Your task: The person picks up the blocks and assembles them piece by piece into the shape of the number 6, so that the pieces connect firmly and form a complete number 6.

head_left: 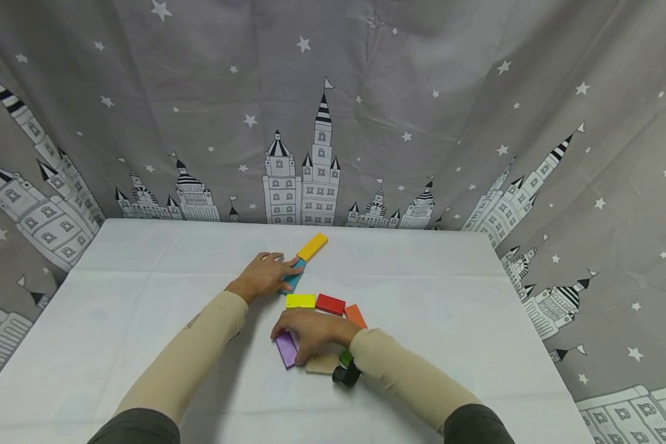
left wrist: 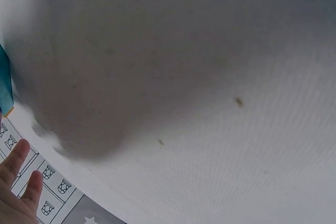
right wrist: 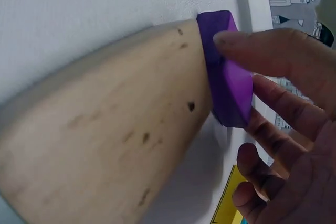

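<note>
My left hand is over a blue block, gripping it with thumb and fingers. Its far end meets an orange-yellow block. In the left wrist view only a sliver of the blue block shows, above two spread fingers. With thumb and fingertips, my right hand pinches a purple block. Seen from the right wrist, the purple block stands against the end of a natural wood block. My right hand and wrist partly cover the middle of the group.
Yellow, red and orange blocks curve beyond my right hand. A green block is half hidden by the black wrist camera. The white table ends at a grey castle-print curtain.
</note>
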`<action>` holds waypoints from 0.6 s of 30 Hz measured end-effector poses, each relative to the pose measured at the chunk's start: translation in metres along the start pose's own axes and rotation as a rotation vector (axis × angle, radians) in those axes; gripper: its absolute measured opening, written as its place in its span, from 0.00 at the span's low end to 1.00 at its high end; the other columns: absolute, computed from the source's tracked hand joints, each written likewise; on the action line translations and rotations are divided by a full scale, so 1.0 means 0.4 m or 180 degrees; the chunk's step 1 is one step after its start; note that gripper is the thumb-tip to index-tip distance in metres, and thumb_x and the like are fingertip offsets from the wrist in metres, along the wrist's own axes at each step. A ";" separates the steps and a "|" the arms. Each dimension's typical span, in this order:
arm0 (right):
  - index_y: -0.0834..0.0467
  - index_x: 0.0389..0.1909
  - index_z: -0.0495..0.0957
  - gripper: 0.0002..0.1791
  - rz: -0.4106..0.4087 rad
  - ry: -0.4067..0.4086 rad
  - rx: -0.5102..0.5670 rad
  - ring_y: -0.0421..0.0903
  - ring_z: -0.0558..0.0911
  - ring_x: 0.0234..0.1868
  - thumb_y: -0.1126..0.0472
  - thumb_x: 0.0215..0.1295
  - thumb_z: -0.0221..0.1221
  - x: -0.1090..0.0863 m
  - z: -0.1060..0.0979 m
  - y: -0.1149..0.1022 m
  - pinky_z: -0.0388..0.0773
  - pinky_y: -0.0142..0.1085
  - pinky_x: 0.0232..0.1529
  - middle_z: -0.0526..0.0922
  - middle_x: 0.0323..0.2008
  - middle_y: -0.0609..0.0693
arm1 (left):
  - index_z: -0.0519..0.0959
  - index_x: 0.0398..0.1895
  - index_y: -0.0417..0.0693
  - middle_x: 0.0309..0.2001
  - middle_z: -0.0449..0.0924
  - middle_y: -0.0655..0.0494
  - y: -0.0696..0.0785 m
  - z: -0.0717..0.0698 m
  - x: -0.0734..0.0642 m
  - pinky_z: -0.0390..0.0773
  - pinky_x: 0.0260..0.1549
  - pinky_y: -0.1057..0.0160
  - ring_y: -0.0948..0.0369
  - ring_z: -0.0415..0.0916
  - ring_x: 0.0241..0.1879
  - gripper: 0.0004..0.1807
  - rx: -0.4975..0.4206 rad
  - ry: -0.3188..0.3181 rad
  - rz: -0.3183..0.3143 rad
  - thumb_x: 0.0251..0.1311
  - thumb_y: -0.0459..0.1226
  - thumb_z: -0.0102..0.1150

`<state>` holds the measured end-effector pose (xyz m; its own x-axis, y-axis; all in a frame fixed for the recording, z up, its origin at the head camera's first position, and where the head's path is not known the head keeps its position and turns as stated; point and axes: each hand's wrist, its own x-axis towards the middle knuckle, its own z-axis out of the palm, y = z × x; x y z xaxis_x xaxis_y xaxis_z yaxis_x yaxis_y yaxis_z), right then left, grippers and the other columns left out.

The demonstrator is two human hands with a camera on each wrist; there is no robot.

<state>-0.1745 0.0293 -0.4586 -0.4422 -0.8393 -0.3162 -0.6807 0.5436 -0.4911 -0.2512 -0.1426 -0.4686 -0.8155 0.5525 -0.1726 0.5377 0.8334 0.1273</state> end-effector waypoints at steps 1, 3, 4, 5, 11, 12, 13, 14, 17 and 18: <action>0.47 0.55 0.78 0.30 0.0014 -0.0006 0.0013 0.34 0.70 0.48 0.54 0.48 0.75 0.000 0.001 -0.001 0.67 0.22 0.53 0.75 0.48 0.40 | 0.67 0.69 0.59 0.70 0.62 0.53 0.000 0.001 0.000 0.59 0.64 0.39 0.43 0.61 0.67 0.34 -0.0009 -0.0001 0.0004 0.58 0.52 0.60; 0.46 0.54 0.78 0.29 0.0035 0.0025 0.0014 0.34 0.70 0.47 0.51 0.48 0.74 -0.001 0.007 -0.003 0.67 0.22 0.52 0.75 0.47 0.39 | 0.67 0.69 0.59 0.71 0.62 0.53 0.001 0.002 0.000 0.59 0.64 0.39 0.43 0.61 0.67 0.34 -0.0024 -0.0002 0.0007 0.58 0.52 0.60; 0.46 0.53 0.78 0.29 0.0048 0.0048 0.0020 0.34 0.70 0.47 0.49 0.48 0.74 -0.001 0.009 -0.004 0.67 0.22 0.51 0.75 0.46 0.39 | 0.67 0.69 0.59 0.71 0.62 0.53 0.001 0.003 0.000 0.59 0.64 0.40 0.43 0.61 0.67 0.34 -0.0024 -0.0002 0.0007 0.58 0.52 0.60; 0.46 0.53 0.78 0.28 0.0056 0.0072 0.0026 0.35 0.70 0.46 0.49 0.48 0.74 -0.001 0.012 -0.005 0.67 0.22 0.49 0.75 0.45 0.40 | 0.67 0.69 0.59 0.71 0.62 0.54 0.001 0.003 0.000 0.59 0.64 0.40 0.43 0.61 0.67 0.34 -0.0020 -0.0007 0.0003 0.59 0.52 0.60; 0.47 0.52 0.78 0.28 0.0067 0.0144 0.0014 0.35 0.70 0.45 0.48 0.48 0.74 -0.005 0.021 -0.008 0.67 0.23 0.48 0.75 0.45 0.40 | 0.67 0.69 0.59 0.71 0.62 0.53 0.000 0.004 0.001 0.59 0.64 0.39 0.44 0.61 0.67 0.34 -0.0010 -0.0007 -0.0013 0.58 0.51 0.61; 0.47 0.52 0.78 0.29 0.0066 0.0137 0.0025 0.35 0.70 0.45 0.48 0.48 0.74 -0.006 0.022 -0.008 0.67 0.24 0.49 0.76 0.45 0.39 | 0.67 0.69 0.58 0.71 0.62 0.53 0.000 0.005 0.001 0.60 0.63 0.39 0.44 0.61 0.67 0.34 -0.0017 -0.0005 -0.0014 0.58 0.51 0.61; 0.47 0.52 0.77 0.29 0.0058 0.0128 0.0034 0.35 0.70 0.45 0.48 0.48 0.74 -0.008 0.023 -0.007 0.67 0.25 0.49 0.76 0.46 0.39 | 0.67 0.69 0.58 0.71 0.62 0.53 0.001 0.005 0.001 0.60 0.63 0.39 0.44 0.61 0.67 0.34 -0.0026 -0.0007 -0.0017 0.58 0.51 0.61; 0.47 0.52 0.77 0.29 0.0047 0.0125 0.0041 0.35 0.70 0.45 0.48 0.47 0.74 -0.010 0.024 -0.007 0.67 0.25 0.50 0.76 0.46 0.38 | 0.67 0.69 0.58 0.71 0.62 0.53 0.001 0.006 0.001 0.60 0.63 0.39 0.44 0.61 0.67 0.34 -0.0034 -0.0011 -0.0021 0.58 0.51 0.61; 0.47 0.51 0.77 0.29 -0.0018 0.0125 0.0042 0.34 0.71 0.46 0.48 0.48 0.74 -0.016 0.027 -0.005 0.67 0.26 0.52 0.77 0.46 0.37 | 0.66 0.69 0.59 0.71 0.62 0.54 0.004 0.006 0.000 0.59 0.64 0.39 0.44 0.61 0.67 0.34 -0.0050 -0.0020 -0.0045 0.58 0.51 0.61; 0.47 0.51 0.77 0.28 -0.0042 0.0127 0.0041 0.33 0.71 0.47 0.48 0.48 0.74 -0.019 0.027 -0.004 0.67 0.26 0.53 0.77 0.46 0.37 | 0.66 0.69 0.59 0.71 0.62 0.54 0.004 0.006 0.000 0.59 0.64 0.39 0.44 0.60 0.67 0.34 -0.0047 -0.0021 -0.0051 0.59 0.51 0.61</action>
<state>-0.1636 0.0345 -0.4643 -0.4563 -0.8456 -0.2772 -0.6791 0.5322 -0.5056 -0.2499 -0.1413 -0.4707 -0.8225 0.5391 -0.1812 0.5213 0.8420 0.1388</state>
